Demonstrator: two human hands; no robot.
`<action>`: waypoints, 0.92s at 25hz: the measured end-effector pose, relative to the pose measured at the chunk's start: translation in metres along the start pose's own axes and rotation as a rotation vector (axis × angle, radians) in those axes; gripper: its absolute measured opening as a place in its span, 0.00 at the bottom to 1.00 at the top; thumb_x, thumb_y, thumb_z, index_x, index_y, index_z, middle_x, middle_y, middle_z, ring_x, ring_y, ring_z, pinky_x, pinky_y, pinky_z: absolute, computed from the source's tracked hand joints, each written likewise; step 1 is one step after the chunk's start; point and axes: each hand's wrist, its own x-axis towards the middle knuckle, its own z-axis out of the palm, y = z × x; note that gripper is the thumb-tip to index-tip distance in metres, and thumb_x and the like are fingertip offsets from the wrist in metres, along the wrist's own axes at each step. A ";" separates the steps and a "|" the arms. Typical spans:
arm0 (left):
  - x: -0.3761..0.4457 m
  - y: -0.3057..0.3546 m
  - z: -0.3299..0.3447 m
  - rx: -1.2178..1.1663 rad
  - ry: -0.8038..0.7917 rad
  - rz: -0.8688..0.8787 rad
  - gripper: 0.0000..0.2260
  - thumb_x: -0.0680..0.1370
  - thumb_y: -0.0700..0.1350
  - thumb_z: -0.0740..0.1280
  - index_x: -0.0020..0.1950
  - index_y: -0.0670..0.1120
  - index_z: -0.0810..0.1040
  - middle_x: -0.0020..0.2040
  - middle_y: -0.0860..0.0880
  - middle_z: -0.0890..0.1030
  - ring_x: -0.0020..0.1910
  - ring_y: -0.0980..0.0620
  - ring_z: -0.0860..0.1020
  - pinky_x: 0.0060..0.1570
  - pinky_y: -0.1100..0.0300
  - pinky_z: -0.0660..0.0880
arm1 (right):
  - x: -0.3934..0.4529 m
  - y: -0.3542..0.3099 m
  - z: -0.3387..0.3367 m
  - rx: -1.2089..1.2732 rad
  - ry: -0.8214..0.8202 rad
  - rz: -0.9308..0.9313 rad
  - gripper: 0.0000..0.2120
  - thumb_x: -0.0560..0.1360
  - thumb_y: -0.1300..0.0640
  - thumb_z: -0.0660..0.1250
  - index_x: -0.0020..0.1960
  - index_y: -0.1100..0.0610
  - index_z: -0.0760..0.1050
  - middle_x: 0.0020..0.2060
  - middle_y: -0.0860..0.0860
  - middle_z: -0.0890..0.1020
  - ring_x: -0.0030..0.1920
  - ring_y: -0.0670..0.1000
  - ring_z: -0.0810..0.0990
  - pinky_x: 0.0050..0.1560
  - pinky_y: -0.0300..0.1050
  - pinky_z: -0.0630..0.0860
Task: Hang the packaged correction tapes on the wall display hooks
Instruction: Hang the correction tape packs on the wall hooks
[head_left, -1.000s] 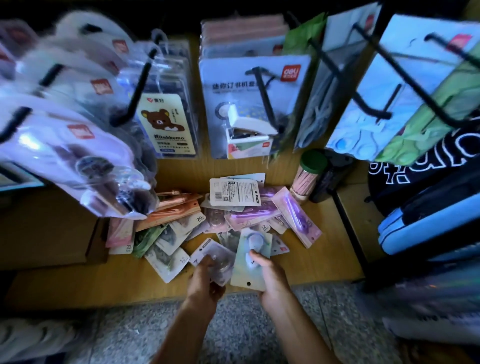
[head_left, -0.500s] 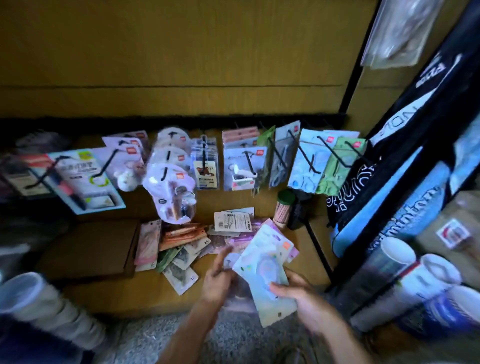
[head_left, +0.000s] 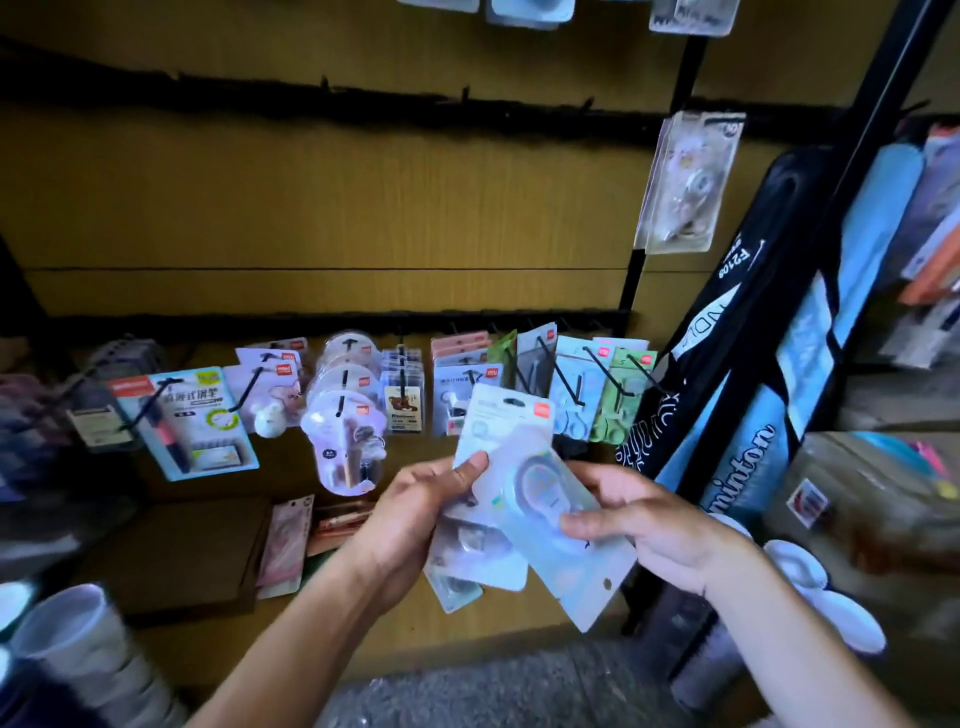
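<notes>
Nearest, the left hand grips a small stack of packaged correction tapes, thumb pressed on the front card, while the right hand pinches a tilted pack overlapping that stack. Beyond them, stationery packs hang on the low row of hooks. Farther up on the right, one clear pack hangs on the wooden wall.

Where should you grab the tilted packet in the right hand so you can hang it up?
Pinch the flat card edge of the tilted packet from the side, as the right hand does. Its hole sits at the lower end, so keep fingers clear there. The bulging bubble probably gives a worse hold.
</notes>
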 end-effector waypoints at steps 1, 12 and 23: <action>-0.001 0.004 -0.002 -0.032 0.030 0.034 0.21 0.76 0.47 0.71 0.55 0.29 0.78 0.56 0.31 0.82 0.52 0.33 0.82 0.57 0.41 0.77 | 0.001 -0.005 0.002 0.011 0.043 -0.031 0.21 0.68 0.66 0.71 0.61 0.63 0.78 0.55 0.61 0.84 0.51 0.57 0.84 0.48 0.47 0.81; 0.009 0.018 -0.004 0.130 0.138 0.117 0.08 0.69 0.40 0.75 0.48 0.41 0.87 0.49 0.41 0.87 0.50 0.37 0.85 0.56 0.44 0.80 | 0.046 0.004 0.021 0.443 0.417 -0.163 0.24 0.68 0.56 0.74 0.64 0.57 0.78 0.59 0.61 0.83 0.58 0.63 0.81 0.52 0.56 0.78; 0.014 0.019 0.014 -0.010 0.193 0.217 0.19 0.66 0.40 0.76 0.56 0.47 0.84 0.53 0.44 0.87 0.49 0.40 0.86 0.48 0.41 0.82 | 0.047 0.004 0.032 0.522 0.378 -0.217 0.19 0.69 0.62 0.71 0.60 0.61 0.79 0.56 0.63 0.84 0.52 0.59 0.83 0.57 0.56 0.77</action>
